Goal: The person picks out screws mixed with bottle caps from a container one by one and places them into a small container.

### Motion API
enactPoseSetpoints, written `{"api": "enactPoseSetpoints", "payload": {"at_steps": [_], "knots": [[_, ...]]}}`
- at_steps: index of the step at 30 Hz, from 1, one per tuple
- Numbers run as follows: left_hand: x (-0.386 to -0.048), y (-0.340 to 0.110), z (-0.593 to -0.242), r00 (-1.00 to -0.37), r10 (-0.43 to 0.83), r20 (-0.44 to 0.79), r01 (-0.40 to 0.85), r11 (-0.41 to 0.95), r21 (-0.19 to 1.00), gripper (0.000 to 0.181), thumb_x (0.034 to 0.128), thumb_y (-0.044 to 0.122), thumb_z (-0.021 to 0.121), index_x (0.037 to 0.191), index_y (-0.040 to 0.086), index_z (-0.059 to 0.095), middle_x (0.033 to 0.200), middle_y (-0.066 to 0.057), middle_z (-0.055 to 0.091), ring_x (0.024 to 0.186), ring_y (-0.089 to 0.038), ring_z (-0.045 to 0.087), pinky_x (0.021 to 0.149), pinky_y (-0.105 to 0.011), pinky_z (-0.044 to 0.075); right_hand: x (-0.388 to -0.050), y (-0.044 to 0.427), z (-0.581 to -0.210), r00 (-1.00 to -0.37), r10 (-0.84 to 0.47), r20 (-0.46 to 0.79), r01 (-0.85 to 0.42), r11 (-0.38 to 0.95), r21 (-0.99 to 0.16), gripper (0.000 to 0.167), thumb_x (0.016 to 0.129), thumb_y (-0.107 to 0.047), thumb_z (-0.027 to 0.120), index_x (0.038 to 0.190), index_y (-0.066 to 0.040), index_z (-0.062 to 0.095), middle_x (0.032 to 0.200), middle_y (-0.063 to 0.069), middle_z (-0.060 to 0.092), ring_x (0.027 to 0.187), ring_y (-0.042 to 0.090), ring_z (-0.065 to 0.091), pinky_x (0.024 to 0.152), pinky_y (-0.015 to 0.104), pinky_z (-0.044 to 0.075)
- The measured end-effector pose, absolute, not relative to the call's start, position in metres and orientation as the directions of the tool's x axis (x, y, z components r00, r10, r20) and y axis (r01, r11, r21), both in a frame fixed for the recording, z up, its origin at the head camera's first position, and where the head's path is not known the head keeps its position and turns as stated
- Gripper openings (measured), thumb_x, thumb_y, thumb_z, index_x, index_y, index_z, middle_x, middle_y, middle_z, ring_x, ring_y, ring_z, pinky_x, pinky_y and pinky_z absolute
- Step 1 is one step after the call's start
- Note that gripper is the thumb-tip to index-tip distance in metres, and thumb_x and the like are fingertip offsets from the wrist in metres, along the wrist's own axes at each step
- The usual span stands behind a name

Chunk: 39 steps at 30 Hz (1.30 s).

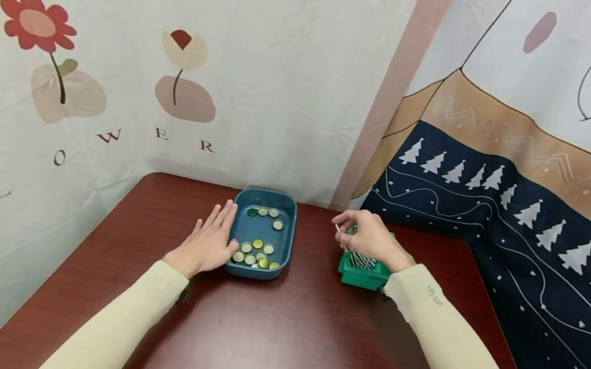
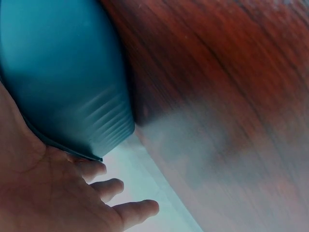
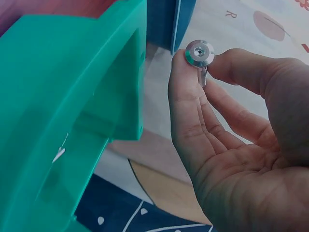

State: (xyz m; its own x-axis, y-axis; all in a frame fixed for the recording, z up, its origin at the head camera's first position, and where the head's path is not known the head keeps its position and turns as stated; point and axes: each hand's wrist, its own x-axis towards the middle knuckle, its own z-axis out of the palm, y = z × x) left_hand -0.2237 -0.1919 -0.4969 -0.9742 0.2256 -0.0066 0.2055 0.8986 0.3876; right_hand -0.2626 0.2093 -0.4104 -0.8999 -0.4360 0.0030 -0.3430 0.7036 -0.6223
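My left hand (image 1: 203, 246) lies with straight fingers along the left rim of a blue tray (image 1: 252, 227), touching it. Several bottle caps (image 1: 268, 249), pale and yellow-green, lie inside, mostly at the near end, with a few at the far end. Between thumb and fingertips my right hand (image 1: 373, 238) pinches a silver bolt (image 3: 199, 53) with a round socket head. That hand is over a green bin (image 1: 363, 278) holding several more metal bolts (image 1: 361, 261). In the right wrist view the held bolt is beside the bin and touches nothing but the fingers.
Both containers stand on a dark red-brown wooden table (image 1: 273, 345), toward its far edge, with a gap between them. Behind the table hangs a pale cloth (image 1: 287, 82) with flower prints. A navy cloth (image 1: 441, 199) with white trees hangs along the right side.
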Motion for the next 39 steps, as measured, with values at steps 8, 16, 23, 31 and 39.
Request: {"api": "enactPoseSetpoints", "payload": {"at_steps": [8,16,23,31,39], "knots": [[-0.224,-0.192,-0.497,-0.975,0.224,-0.010,0.202,0.899,0.389,0.093,0.1147,0.032,0.054,0.188,0.004,0.004,0.199,-0.018,-0.001,0.185,-0.048,0.003,0.142,-0.082,0.019,-0.265,0.226,-0.411,-0.905,-0.425,0.021,-0.352,0.722,-0.596,0.032,0.108,-0.009,0.080,0.140,-0.007,0.081,0.116,0.016,0.082,0.079,0.021,0.081,0.078,0.028,0.066],[-0.224,-0.192,-0.498,-0.974,0.226,-0.002,0.207,0.897,0.391,0.092,0.1144,0.031,0.054,0.188,0.004,0.005,0.198,-0.019,0.002,0.185,-0.048,0.004,0.141,-0.082,0.020,-0.265,0.241,-0.412,-0.916,-0.402,0.007,-0.328,0.738,-0.590,0.034,0.109,-0.010,0.080,0.142,-0.004,0.080,0.118,0.018,0.082,0.075,0.015,0.078,0.076,0.030,0.065],[-0.224,-0.192,-0.498,-0.973,0.230,-0.005,0.210,0.897,0.390,0.092,0.1148,0.031,0.054,0.188,0.003,0.005,0.198,-0.019,0.001,0.184,-0.049,0.005,0.141,-0.083,0.020,-0.267,0.250,-0.414,-0.925,-0.379,-0.012,-0.302,0.755,-0.581,0.035,0.109,-0.011,0.080,0.143,-0.003,0.080,0.119,0.020,0.082,0.075,0.015,0.077,0.075,0.030,0.065],[-0.224,-0.193,-0.499,-0.974,0.228,-0.007,0.207,0.897,0.391,0.092,0.1149,0.031,0.053,0.188,0.003,0.005,0.198,-0.020,0.001,0.185,-0.048,0.004,0.141,-0.083,0.020,-0.271,0.259,-0.416,-0.929,-0.368,-0.042,-0.281,0.772,-0.570,0.036,0.109,-0.011,0.080,0.144,-0.003,0.079,0.121,0.021,0.081,0.076,0.015,0.076,0.075,0.029,0.066],[-0.225,-0.192,-0.500,-0.974,0.226,-0.006,0.205,0.895,0.395,0.092,0.1147,0.031,0.054,0.188,0.004,0.005,0.198,-0.019,0.001,0.185,-0.048,0.004,0.141,-0.083,0.019,-0.279,0.264,-0.422,-0.919,-0.391,-0.044,-0.317,0.802,-0.506,0.035,0.107,-0.009,0.078,0.141,-0.001,0.080,0.119,0.022,0.081,0.075,0.017,0.071,0.071,0.031,0.061]]}}
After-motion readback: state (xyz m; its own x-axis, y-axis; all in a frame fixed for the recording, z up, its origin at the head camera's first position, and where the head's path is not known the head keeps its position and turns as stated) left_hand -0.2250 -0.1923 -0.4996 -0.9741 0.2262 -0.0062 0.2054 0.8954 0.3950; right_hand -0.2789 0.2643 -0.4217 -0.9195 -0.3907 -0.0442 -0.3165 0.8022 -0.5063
